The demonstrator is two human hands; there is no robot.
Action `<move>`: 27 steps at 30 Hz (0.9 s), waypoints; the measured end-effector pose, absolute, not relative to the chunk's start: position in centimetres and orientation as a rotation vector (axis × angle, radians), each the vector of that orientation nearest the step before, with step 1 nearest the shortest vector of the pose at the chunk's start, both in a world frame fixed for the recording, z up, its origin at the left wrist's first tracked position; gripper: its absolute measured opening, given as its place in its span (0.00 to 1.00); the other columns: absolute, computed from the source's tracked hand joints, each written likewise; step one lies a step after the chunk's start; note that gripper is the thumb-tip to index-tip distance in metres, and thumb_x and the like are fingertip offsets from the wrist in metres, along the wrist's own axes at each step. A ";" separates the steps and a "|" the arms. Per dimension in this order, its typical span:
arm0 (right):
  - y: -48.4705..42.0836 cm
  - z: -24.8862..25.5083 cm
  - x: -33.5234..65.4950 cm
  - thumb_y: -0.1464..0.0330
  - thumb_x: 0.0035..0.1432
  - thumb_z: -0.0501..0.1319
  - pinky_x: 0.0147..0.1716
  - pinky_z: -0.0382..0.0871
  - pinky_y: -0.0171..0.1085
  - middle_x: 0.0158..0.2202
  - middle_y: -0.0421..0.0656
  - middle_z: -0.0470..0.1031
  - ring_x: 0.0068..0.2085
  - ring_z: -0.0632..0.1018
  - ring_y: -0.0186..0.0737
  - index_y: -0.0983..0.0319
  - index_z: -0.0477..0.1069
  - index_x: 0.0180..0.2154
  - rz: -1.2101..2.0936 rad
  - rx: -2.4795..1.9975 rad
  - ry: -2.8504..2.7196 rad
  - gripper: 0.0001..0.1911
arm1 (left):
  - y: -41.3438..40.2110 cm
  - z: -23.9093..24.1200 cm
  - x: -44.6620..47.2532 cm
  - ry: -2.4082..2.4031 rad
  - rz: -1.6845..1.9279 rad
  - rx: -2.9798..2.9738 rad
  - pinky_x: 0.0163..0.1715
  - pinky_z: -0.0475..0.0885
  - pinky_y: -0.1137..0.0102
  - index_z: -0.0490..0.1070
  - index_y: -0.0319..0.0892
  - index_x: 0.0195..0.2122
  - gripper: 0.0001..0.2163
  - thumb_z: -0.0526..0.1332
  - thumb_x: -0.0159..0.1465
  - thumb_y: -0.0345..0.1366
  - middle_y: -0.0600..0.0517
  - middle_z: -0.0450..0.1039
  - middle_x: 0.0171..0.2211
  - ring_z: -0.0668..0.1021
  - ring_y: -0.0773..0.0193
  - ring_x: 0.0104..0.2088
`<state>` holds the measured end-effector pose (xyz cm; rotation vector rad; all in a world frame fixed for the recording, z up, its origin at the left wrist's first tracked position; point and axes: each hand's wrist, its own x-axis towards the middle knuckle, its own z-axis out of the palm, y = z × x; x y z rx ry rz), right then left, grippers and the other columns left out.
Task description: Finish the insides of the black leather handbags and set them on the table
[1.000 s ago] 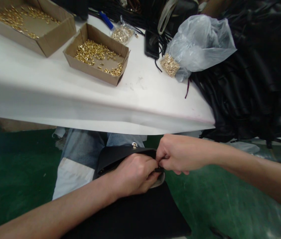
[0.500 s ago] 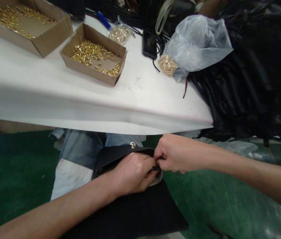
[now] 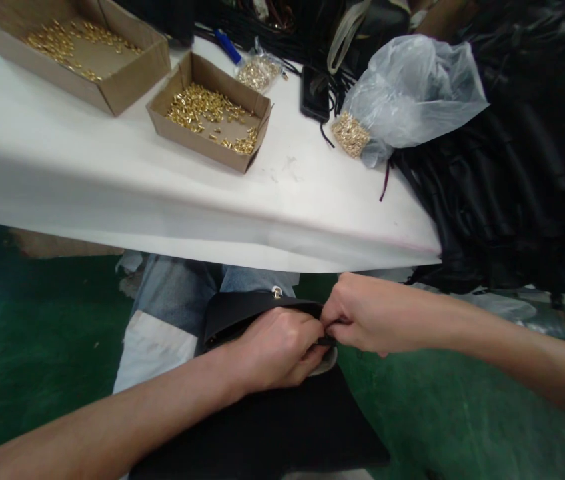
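Observation:
A black bag [image 3: 272, 427] lies across my lap, its mouth gaping and its flap spread toward me. Near the far rim sits a small gold clasp [image 3: 276, 293] on a white backing. My left hand [image 3: 282, 347] is closed at the bag's opening, fingers curled over the edge at its right side. Right beside it, my right hand [image 3: 357, 313] pinches the same right corner of the opening. A dark strip shows between the two hands; the fingertips and any small part in them are hidden.
On the white table [image 3: 202, 207] stand a small cardboard tray [image 3: 202, 147] and a larger cardboard box [image 3: 132, 83], both holding gold fittings. A phone [image 3: 315, 93], a plastic bag [image 3: 412, 100] of gold pieces and a blue marker [image 3: 227, 47] lie behind. Black bags [image 3: 502, 193] are heaped at right.
The whole view has shifted slightly, so everything appears a little farther right. Both hands keep their hold at the bag's right corner.

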<state>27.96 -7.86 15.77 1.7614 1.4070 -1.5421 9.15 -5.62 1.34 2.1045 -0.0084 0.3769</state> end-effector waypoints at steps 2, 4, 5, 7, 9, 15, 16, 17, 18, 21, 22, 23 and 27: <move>-7.8 15.8 28.1 0.73 0.55 0.60 0.24 0.57 0.35 0.18 0.35 0.68 0.21 0.70 0.35 0.60 0.75 0.24 -1.517 1.713 1.544 0.09 | -5.6 1.3 9.1 -0.014 0.388 2.114 0.34 0.74 0.65 0.77 0.38 0.39 0.05 0.64 0.72 0.31 0.47 0.83 0.35 0.85 0.55 0.35; -7.7 15.7 28.2 0.74 0.55 0.61 0.26 0.56 0.35 0.20 0.35 0.68 0.22 0.67 0.33 0.60 0.76 0.25 -1.478 1.675 1.669 0.10 | -5.6 1.3 9.1 -0.022 0.399 2.124 0.34 0.74 0.65 0.77 0.38 0.39 0.05 0.63 0.73 0.31 0.47 0.83 0.35 0.84 0.56 0.35; -7.6 15.7 28.2 0.75 0.55 0.61 0.26 0.56 0.34 0.20 0.35 0.68 0.23 0.66 0.33 0.60 0.77 0.25 -1.468 1.672 1.694 0.10 | -5.7 1.3 9.1 -0.024 0.404 2.129 0.34 0.74 0.65 0.77 0.38 0.39 0.05 0.63 0.73 0.31 0.47 0.83 0.35 0.84 0.56 0.35; -7.7 15.7 28.1 0.75 0.55 0.60 0.26 0.56 0.34 0.20 0.35 0.68 0.23 0.66 0.33 0.60 0.77 0.26 -1.478 1.690 1.660 0.10 | -5.7 1.3 9.0 -0.027 0.409 2.143 0.34 0.74 0.66 0.77 0.38 0.39 0.05 0.63 0.73 0.31 0.47 0.83 0.35 0.84 0.57 0.34; -7.9 15.5 28.0 0.74 0.55 0.60 0.24 0.55 0.34 0.18 0.34 0.68 0.21 0.66 0.33 0.60 0.75 0.24 -1.503 1.725 1.577 0.09 | -5.8 1.3 9.0 -0.031 0.403 2.157 0.34 0.74 0.66 0.77 0.39 0.39 0.05 0.63 0.73 0.31 0.48 0.83 0.35 0.84 0.57 0.34; -8.6 15.1 27.7 0.72 0.54 0.60 0.23 0.52 0.35 0.16 0.35 0.67 0.20 0.66 0.34 0.60 0.72 0.22 -1.443 1.800 1.502 0.10 | -5.9 1.1 9.0 -0.034 0.361 2.176 0.34 0.74 0.65 0.76 0.39 0.38 0.05 0.63 0.73 0.31 0.48 0.82 0.35 0.83 0.57 0.34; -8.7 15.1 27.7 0.72 0.55 0.61 0.23 0.52 0.35 0.16 0.35 0.66 0.21 0.65 0.34 0.60 0.73 0.22 -1.405 1.801 1.535 0.10 | -5.8 1.1 9.0 -0.026 0.360 2.170 0.34 0.74 0.65 0.76 0.40 0.38 0.05 0.63 0.73 0.31 0.48 0.82 0.35 0.83 0.57 0.34; -8.7 15.1 27.6 0.71 0.55 0.61 0.24 0.52 0.36 0.17 0.35 0.66 0.21 0.65 0.34 0.60 0.74 0.23 -1.364 1.802 1.567 0.10 | -5.8 1.1 9.0 -0.016 0.360 2.160 0.34 0.74 0.66 0.76 0.40 0.38 0.05 0.63 0.73 0.31 0.48 0.83 0.35 0.83 0.58 0.34; -8.7 15.2 27.5 0.71 0.56 0.61 0.25 0.52 0.36 0.18 0.36 0.67 0.22 0.64 0.34 0.60 0.76 0.24 -1.326 1.805 1.591 0.10 | -5.8 1.2 9.0 -0.007 0.363 2.149 0.34 0.74 0.66 0.76 0.40 0.38 0.05 0.63 0.73 0.31 0.48 0.83 0.35 0.84 0.58 0.34; -8.7 15.3 27.5 0.71 0.58 0.61 0.26 0.53 0.37 0.20 0.38 0.70 0.23 0.64 0.35 0.60 0.80 0.26 -1.249 1.805 1.644 0.10 | -5.7 1.3 9.0 0.005 0.367 2.125 0.34 0.74 0.66 0.76 0.40 0.37 0.05 0.63 0.72 0.31 0.48 0.83 0.35 0.84 0.57 0.34; -8.7 15.3 27.6 0.71 0.58 0.61 0.26 0.53 0.37 0.20 0.38 0.70 0.23 0.64 0.35 0.60 0.79 0.26 -1.249 1.801 1.647 0.10 | -5.7 1.3 9.0 0.003 0.367 2.124 0.34 0.74 0.66 0.76 0.40 0.37 0.05 0.63 0.72 0.31 0.48 0.83 0.35 0.84 0.57 0.34; -8.8 15.3 27.6 0.71 0.58 0.61 0.26 0.53 0.37 0.20 0.37 0.70 0.23 0.64 0.35 0.60 0.79 0.26 -1.261 1.797 1.640 0.11 | -5.7 1.3 9.0 0.001 0.368 2.123 0.34 0.74 0.66 0.76 0.40 0.37 0.05 0.63 0.72 0.31 0.48 0.83 0.35 0.84 0.57 0.34; -8.9 15.2 27.7 0.71 0.60 0.60 0.25 0.53 0.36 0.18 0.37 0.67 0.22 0.64 0.35 0.60 0.78 0.26 -1.312 1.797 1.579 0.12 | -5.9 1.1 9.0 0.018 0.385 2.123 0.33 0.74 0.66 0.76 0.40 0.39 0.05 0.63 0.73 0.31 0.48 0.83 0.35 0.83 0.58 0.33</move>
